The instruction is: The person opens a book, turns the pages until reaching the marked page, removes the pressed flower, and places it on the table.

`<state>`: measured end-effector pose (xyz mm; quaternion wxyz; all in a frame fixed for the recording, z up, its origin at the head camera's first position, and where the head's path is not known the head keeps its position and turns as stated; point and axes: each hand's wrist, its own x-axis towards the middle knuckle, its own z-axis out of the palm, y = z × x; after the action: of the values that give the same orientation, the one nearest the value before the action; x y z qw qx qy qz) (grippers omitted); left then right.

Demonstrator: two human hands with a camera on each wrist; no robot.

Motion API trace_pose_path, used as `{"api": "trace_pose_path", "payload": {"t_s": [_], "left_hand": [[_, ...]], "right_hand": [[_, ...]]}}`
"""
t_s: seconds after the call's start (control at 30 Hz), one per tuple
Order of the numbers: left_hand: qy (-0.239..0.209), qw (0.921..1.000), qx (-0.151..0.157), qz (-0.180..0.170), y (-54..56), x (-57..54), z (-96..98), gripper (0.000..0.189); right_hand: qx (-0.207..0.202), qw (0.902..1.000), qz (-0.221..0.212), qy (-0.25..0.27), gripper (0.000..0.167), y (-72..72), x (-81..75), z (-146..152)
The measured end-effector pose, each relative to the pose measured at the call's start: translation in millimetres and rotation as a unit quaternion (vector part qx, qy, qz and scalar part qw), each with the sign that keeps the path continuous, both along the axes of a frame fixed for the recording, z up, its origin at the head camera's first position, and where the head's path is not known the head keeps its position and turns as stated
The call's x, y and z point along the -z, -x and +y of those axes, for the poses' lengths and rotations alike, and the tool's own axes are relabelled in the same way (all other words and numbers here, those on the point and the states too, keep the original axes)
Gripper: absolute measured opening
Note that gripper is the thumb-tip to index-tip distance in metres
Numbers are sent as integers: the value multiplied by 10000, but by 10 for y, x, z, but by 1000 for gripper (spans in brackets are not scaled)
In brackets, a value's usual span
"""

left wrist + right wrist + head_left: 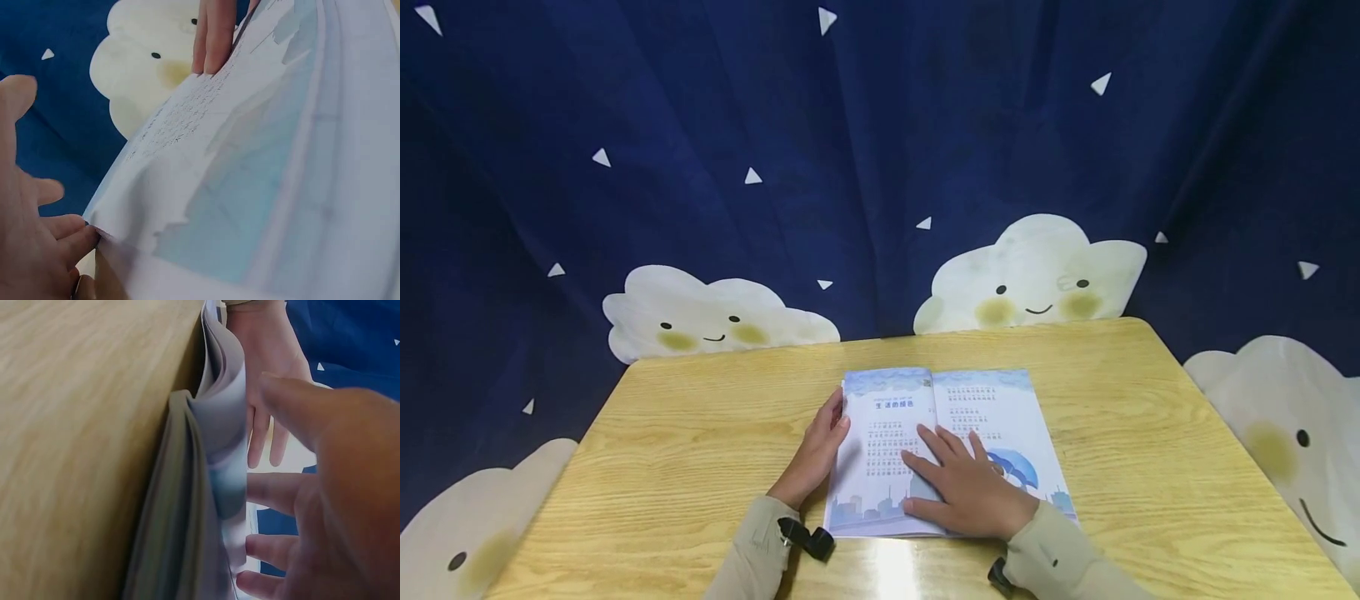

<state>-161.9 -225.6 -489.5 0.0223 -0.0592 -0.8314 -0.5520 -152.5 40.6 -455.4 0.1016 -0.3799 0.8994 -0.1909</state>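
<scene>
An open book (880, 487) lies on the wooden table, its pages printed with rows of characters, a pale blue skyline and a blue umbrella. My left hand (815, 454) is at the book's left edge with its fingers loosely extended. In the left wrist view, fingertips of that hand (37, 244) touch the page edge. Across the middle of the book my right hand (966, 487) rests with fingers spread, covering part of both pages near the spine. The right wrist view shows the fingertips of this hand (337, 494) against the curved page, above the book's stacked leaves (178, 506).
The light wooden table (700, 450) extends around the book on both sides. Behind it hangs a dark blue curtain (865, 167) with smiling white clouds (1037, 275) and small triangles. A black strap device (807, 539) sits on the left wrist, another (1000, 577) on the right.
</scene>
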Motion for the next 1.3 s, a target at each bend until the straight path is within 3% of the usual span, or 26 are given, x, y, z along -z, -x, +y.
{"api": "trace_pose_path", "payload": {"t_s": [0.2, 0.3, 0.47, 0.63, 0.8, 1.0, 1.13, 1.3], "left_hand": [[1008, 9947, 118, 152, -55, -6, -27, 54], [1318, 9900, 405, 306, -59, -13, -48, 57], [2085, 9715, 959, 587, -42, 1, -76, 65], [2609, 9567, 1094, 685, -39, -9, -68, 73], [2886, 9485, 1131, 647, -37, -5, -63, 77], [2905, 9473, 1175, 666, -38, 18, -42, 77], [2843, 9485, 1201, 710, -46, 15, -44, 78], [2809, 9497, 1188, 712, -43, 3, -67, 79]], "right_hand": [[60, 9999, 71, -129, 69, -11, 17, -31], [78, 9998, 116, -141, 69, -16, 16, -38], [67, 9997, 187, -140, 68, -24, 9, -38], [50, 9996, 243, -133, 68, -22, -14, -44], [-13, 9999, 42, -97, 66, 11, -41, -16], [32, 9989, -225, 407, 68, 132, -83, 141], [391, 9962, -282, 722, 73, 296, -142, 334], [1166, 9907, -523, 462, 91, 516, -201, 640]]}}
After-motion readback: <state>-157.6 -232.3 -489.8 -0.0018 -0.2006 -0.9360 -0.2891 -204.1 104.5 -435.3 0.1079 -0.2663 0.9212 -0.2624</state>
